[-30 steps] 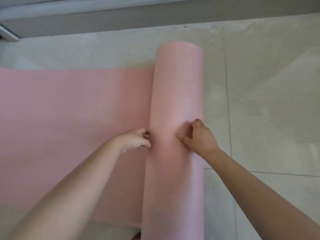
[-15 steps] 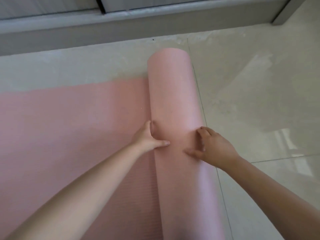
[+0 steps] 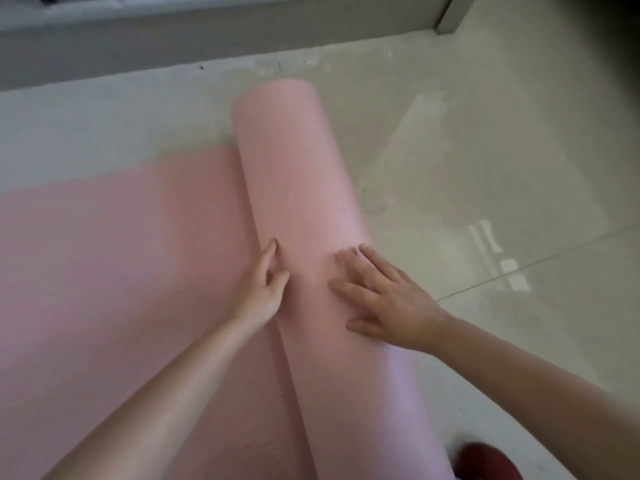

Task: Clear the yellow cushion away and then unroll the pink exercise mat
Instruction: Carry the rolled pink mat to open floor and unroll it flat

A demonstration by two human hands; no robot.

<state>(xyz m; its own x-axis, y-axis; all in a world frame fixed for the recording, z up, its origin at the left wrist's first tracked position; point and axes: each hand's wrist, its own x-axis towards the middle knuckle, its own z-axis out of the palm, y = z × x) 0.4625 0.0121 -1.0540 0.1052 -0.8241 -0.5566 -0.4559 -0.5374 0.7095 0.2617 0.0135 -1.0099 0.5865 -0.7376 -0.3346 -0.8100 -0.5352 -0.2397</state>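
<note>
The pink exercise mat is partly unrolled on the pale tiled floor. Its flat part (image 3: 114,258) spreads to the left; the remaining roll (image 3: 298,174) lies as a long cylinder from the upper middle down to the bottom edge. My left hand (image 3: 265,285) presses against the roll's left flank, at the crease where it meets the flat part, fingers loosely curled. My right hand (image 3: 384,296) lies flat on top of the roll with its fingers spread. Neither hand grips anything. No yellow cushion is in view.
A grey ledge or wall base (image 3: 207,39) runs along the top. Glossy floor tiles (image 3: 485,188) stretch to the right of the roll. A dark red object (image 3: 485,462) sits at the bottom right edge beside the roll's near end.
The roll has travelled further right, leaving more flat mat on the left. My right hand went from curled fingers to a flat, spread palm on top. The view has tilted.
</note>
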